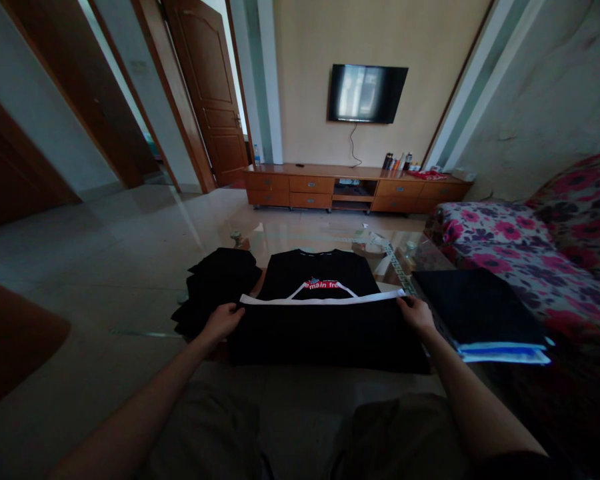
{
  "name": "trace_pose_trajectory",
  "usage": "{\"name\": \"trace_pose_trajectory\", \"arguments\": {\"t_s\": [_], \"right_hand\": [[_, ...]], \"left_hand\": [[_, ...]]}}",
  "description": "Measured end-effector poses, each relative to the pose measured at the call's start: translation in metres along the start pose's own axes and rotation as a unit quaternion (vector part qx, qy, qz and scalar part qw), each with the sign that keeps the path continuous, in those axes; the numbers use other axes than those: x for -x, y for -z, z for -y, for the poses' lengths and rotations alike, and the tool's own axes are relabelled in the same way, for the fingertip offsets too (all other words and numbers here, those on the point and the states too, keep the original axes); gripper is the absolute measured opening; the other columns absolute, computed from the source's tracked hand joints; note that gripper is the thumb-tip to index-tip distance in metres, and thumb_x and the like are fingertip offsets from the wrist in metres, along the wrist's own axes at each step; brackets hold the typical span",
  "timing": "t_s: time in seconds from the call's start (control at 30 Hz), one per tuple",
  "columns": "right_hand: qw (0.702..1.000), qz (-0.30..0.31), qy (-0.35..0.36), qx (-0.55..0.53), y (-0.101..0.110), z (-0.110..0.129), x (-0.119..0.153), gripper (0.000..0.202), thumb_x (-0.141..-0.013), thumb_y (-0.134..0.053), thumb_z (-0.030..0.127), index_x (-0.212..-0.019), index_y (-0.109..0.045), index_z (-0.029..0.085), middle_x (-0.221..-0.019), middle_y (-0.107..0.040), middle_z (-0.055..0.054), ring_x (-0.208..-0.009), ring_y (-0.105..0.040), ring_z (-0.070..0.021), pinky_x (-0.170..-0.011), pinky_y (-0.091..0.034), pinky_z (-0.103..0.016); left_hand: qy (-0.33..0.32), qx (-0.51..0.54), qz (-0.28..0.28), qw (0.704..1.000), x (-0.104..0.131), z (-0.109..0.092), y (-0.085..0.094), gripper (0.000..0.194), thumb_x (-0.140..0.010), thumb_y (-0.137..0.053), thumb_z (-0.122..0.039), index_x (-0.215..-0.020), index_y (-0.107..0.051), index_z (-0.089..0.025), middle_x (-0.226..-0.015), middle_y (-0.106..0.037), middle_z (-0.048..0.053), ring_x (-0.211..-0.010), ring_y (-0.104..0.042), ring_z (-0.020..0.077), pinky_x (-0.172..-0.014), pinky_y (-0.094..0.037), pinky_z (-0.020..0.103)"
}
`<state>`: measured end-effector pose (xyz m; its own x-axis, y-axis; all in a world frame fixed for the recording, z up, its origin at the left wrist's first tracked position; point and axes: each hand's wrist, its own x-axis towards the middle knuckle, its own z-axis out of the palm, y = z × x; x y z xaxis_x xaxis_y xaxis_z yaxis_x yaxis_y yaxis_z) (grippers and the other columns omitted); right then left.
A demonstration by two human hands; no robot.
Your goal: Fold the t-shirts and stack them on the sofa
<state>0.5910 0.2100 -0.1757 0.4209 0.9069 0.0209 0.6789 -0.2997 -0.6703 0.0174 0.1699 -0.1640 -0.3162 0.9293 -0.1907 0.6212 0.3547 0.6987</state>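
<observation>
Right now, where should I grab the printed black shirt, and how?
Probably pinch the white band on the black shirt at both ends, from left and right, like the left hand and right hand: it stretches across sideways, its ends out at the sides.

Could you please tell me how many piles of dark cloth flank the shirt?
2: the left pile is just beyond the left hand, and the right pile is to the right of the right hand. Neither is fully hidden.
</observation>
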Motion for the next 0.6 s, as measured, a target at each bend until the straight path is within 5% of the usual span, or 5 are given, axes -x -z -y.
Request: {"name": "trace_pose_trajectory", "arguments": {"t_s": [0.17, 0.33, 0.47, 0.6], "right_hand": [[0.998, -0.018, 0.025, 0.063, 0.0, 0.002, 0.007, 0.047, -0.093, -0.055, 0.045, -0.122, -0.07, 0.011, -0.115, -0.072, -0.021, -0.111, -0.067, -0.0332, -0.098, -0.049, -0.041], [0.964, -0.099, 0.14, 0.204, -0.004, 0.02, 0.044, 0.054, -0.1, -0.044, 0.042, -0.144, -0.052, 0.014, -0.139, -0.055, -0.023, -0.125, -0.054, -0.036, -0.1, -0.044, -0.047], [0.937, 0.04, 0.243, 0.247, -0.02, 0.026, 0.071, 0.053, -0.103, -0.035, 0.052, -0.152, -0.045, 0.033, -0.159, -0.04, -0.01, -0.144, -0.036, -0.0342, -0.11, -0.036, -0.056], [0.937, 0.104, 0.188, 0.276, -0.036, 0.02, 0.07, 0.059, -0.104, -0.025, 0.062, -0.16, -0.029, 0.044, -0.17, -0.021, -0.003, -0.155, -0.014, -0.0369, -0.113, -0.024, -0.069]], "left_hand": [[-0.058, -0.177, -0.053, 0.981, 0.008, -0.008, -0.002, 0.026, -0.091, -0.057, -0.038, -0.103, -0.068, -0.018, -0.099, -0.072, 0.012, -0.092, -0.07, 0.0284, -0.078, -0.048, 0.033], [-0.231, -0.31, -0.131, 0.913, 0.043, -0.025, -0.017, 0.048, -0.102, -0.04, -0.037, -0.146, -0.047, -0.018, -0.139, -0.054, 0.021, -0.119, -0.061, 0.0326, -0.094, -0.049, 0.043], [-0.277, -0.31, -0.049, 0.908, 0.052, -0.016, -0.048, 0.061, -0.102, -0.037, -0.054, -0.149, -0.049, -0.017, -0.158, -0.041, 0.02, -0.146, -0.038, 0.0376, -0.114, -0.036, 0.051], [-0.246, -0.287, 0.027, 0.925, 0.021, -0.008, -0.068, 0.077, -0.101, -0.03, -0.065, -0.16, -0.034, -0.017, -0.169, -0.023, 0.016, -0.156, -0.018, 0.0353, -0.122, -0.023, 0.053]]}}
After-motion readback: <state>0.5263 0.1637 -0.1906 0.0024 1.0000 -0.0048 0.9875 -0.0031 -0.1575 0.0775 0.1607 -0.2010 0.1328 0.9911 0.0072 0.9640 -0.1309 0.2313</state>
